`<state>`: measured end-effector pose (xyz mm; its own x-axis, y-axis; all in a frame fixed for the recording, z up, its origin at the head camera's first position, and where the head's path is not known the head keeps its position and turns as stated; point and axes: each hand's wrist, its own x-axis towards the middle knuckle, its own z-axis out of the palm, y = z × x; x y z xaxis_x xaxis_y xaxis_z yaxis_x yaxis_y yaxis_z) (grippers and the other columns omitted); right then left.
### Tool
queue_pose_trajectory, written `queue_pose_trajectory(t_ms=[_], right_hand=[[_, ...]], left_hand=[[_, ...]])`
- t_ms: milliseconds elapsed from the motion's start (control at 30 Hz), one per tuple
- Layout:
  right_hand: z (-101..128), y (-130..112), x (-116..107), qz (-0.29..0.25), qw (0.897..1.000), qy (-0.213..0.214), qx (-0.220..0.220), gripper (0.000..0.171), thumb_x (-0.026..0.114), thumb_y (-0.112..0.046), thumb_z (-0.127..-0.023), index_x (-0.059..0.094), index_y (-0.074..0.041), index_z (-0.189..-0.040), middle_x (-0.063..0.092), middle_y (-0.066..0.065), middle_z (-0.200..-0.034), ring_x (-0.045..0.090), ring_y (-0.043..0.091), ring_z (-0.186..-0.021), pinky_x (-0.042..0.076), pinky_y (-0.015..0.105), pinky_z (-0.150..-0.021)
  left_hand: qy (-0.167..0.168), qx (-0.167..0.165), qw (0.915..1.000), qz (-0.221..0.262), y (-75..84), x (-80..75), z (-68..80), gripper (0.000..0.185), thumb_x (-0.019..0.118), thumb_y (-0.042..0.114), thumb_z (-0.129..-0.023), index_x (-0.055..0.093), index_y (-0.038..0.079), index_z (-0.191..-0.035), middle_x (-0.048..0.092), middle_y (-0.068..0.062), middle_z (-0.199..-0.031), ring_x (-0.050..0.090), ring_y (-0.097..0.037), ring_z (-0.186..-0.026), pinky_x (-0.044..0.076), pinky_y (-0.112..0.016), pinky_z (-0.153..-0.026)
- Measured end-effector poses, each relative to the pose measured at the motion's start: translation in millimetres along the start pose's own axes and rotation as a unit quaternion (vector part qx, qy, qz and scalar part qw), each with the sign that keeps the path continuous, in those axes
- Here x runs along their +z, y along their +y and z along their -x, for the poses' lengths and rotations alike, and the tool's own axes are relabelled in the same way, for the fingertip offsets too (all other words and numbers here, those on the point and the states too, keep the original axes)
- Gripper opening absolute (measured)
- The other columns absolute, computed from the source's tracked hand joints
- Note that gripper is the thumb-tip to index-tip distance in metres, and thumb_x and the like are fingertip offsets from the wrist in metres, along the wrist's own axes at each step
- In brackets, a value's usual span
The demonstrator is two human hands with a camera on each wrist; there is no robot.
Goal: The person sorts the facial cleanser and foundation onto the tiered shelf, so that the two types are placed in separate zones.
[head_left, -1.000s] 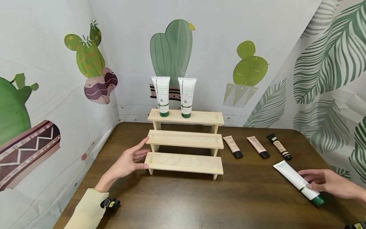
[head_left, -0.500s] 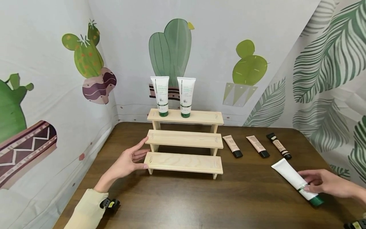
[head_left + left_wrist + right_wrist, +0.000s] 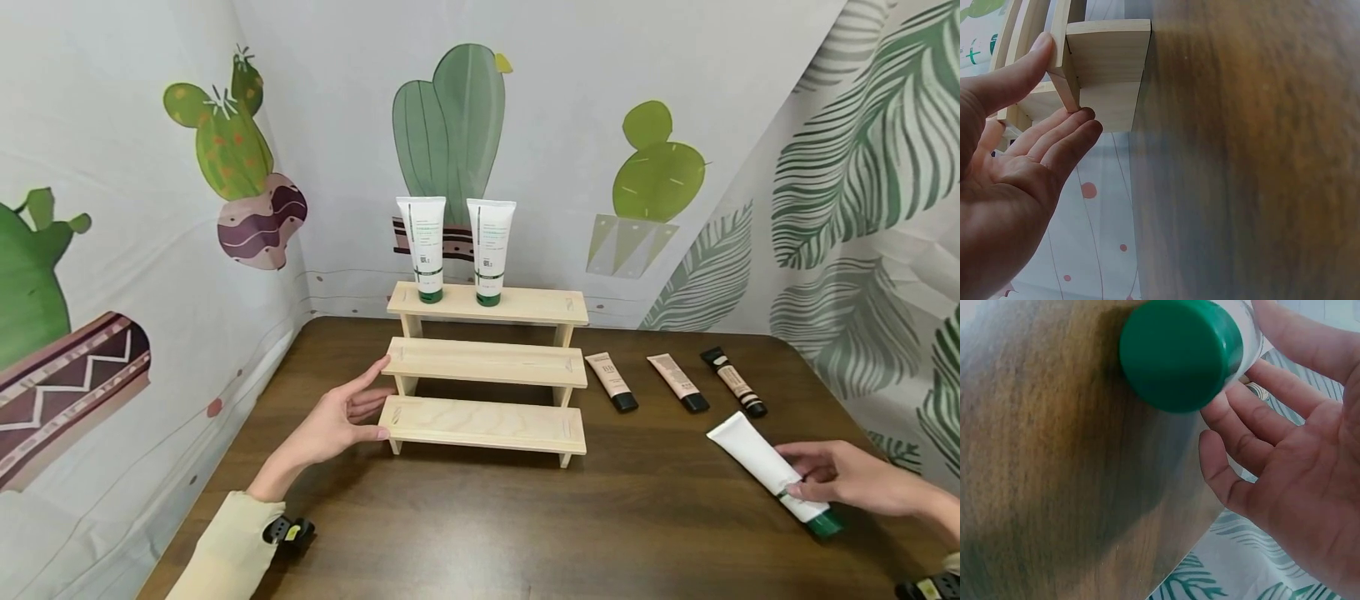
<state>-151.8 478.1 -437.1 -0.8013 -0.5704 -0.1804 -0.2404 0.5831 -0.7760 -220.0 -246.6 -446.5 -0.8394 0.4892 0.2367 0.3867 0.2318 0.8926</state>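
- the left hand (image 3: 333, 425) lay flat and spread, fingers straight, against the left end of the wooden stepped shelf (image 3: 486, 362).
- the right hand (image 3: 847, 481) curled around a white tube (image 3: 757, 460) (green cap toward the person), which lay on the dark table (image 3: 480, 525) near its right edge.
- two matching tubes (image 3: 456, 249) stood on the top step.

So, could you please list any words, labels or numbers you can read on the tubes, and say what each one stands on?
Two white tubes on the wooden shelf's top step: green print, too small to read.
White tube under the right hand: no print legible.
Three small tubes lying on the table: lettering too small to read.
Wrist views: no text.
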Motion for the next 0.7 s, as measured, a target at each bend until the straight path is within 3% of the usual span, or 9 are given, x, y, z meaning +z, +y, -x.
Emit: queue_pose_trajectory(t_ms=[200, 467, 700], right_hand=[[-3, -2, 3, -0.017, 1.0, -0.004, -0.005, 0.051, 0.059, 0.003, -0.091, 0.031, 0.032, -0.122, 0.066, 0.006, -0.088, 0.065, 0.014, -0.076, 0.055, 0.028, -0.059], [-8, -10, 1, -0.005, 0.998, -0.019, 0.062, 0.049, 0.061, -0.006, -0.092, 0.04, 0.03, -0.117, 0.065, 0.008, -0.087, 0.062, 0.011, -0.075, 0.054, 0.027, -0.059], [-10, -12, 3, -0.007, 0.998, -0.019, 0.055, 0.038, 0.061, -0.005, -0.092, 0.05, 0.024, -0.113, 0.067, 0.007, -0.088, 0.063, 0.011, -0.075, 0.054, 0.028, -0.059]], left_hand=[[-0.004, 0.004, 1.0, 0.003, 2.3, 0.8, 0.5, 0.099, 0.077, -0.005, -0.074, 0.023, 0.021, -0.152, 0.025, -0.006, -0.154, 0.045, -0.039, -0.125, 0.042, -0.045, -0.098], [0.001, 0.0, 0.9999, 0.016, 2.8, 0.9, 0.8, 0.1, 0.076, -0.01, -0.073, 0.023, 0.021, -0.152, 0.028, -0.01, -0.152, 0.043, -0.041, -0.125, 0.041, -0.049, -0.098], [-0.004, 0.001, 0.9998, 0.018, 21.0, 3.2, 1.4, 0.097, 0.075, -0.012, -0.073, 0.022, 0.009, -0.152, 0.026, -0.015, -0.152, 0.042, -0.047, -0.124, 0.039, -0.055, -0.097]])
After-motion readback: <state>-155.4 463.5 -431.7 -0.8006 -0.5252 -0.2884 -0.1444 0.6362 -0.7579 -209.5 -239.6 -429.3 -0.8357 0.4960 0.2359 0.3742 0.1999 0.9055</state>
